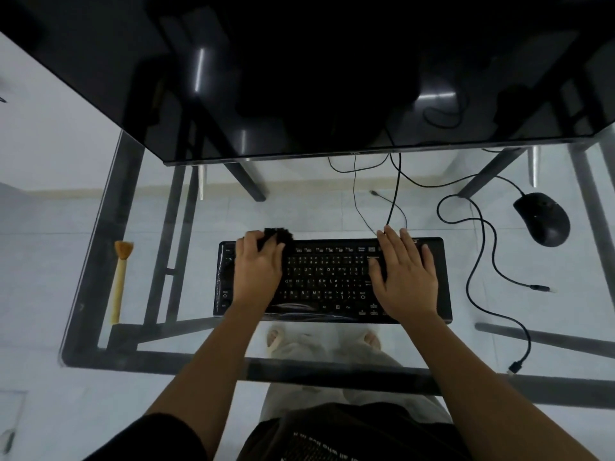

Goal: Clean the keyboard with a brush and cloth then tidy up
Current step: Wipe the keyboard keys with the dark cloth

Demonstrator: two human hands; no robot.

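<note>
A clear glass table (100,234) on a dark metal frame carries everything here. At its far side stands a large black monitor (299,78), its glossy screen dark. In front of it, near the middle of the table, lies a black rectangular keyboard (327,281) with pale key legends; part of its left end and front edge looks wrapped in shiny film, though the view is too dim to be sure.

The right hand (404,277) lies flat on the right end of the keyboard, fingers spread and the grip released, holding nothing. The left hand (258,272) rests on the left half of the keyboard with its fingers curled over a small black fuzzy cloth (279,237), pressing it against the top row of keys at the far edge.

A black corded computer mouse (542,218) sits well to the right, near the far edge, with thin black cables (479,261) looping across the glass beside it. A slim brush with a pale wooden handle and tan bristles (120,281) lies well to the left of the keyboard, bristles pointing away from the person, untouched.
</note>
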